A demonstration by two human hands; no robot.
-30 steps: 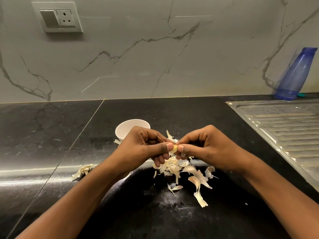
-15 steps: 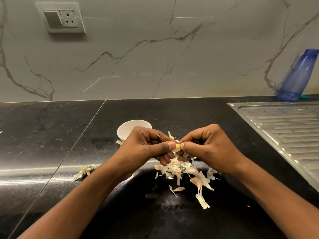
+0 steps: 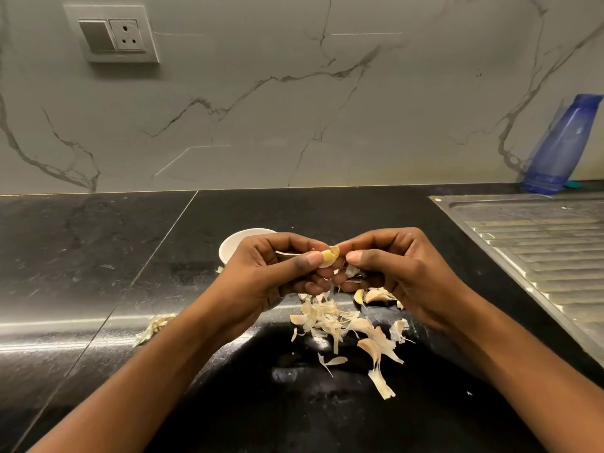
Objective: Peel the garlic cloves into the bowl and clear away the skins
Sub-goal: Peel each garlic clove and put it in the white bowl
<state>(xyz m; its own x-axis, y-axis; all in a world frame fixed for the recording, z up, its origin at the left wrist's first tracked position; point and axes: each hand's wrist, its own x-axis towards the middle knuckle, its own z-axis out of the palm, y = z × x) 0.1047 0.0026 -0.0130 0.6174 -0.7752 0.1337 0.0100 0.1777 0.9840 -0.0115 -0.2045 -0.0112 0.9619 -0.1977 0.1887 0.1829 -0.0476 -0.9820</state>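
Head: left hand (image 3: 274, 273), right hand (image 3: 402, 269) pinch garlic clove (image 3: 327, 258) over skins (image 3: 330, 322); bowl (image 3: 233, 246) behind.

Your left hand (image 3: 266, 277) hides most of the white bowl (image 3: 234, 246) and part of the garlic clove (image 3: 327, 258); the drainboard (image 3: 539, 243) leaves frame right.

The counter (image 3: 98, 256) is black and shiny. A small white bowl (image 3: 235, 240) sits on it, partly hidden. Nearer the front lies a loose heap of dry garlic skins (image 3: 330, 322), with a few garlic pieces (image 3: 376, 294) just beside it (peeled or not is hard to tell). A smaller clump of skins (image 3: 153, 328) lies off to the left. A metal sink tray (image 3: 539, 250) is set in on the right, and a blue bottle (image 3: 559, 148) stands at the back by the wall.
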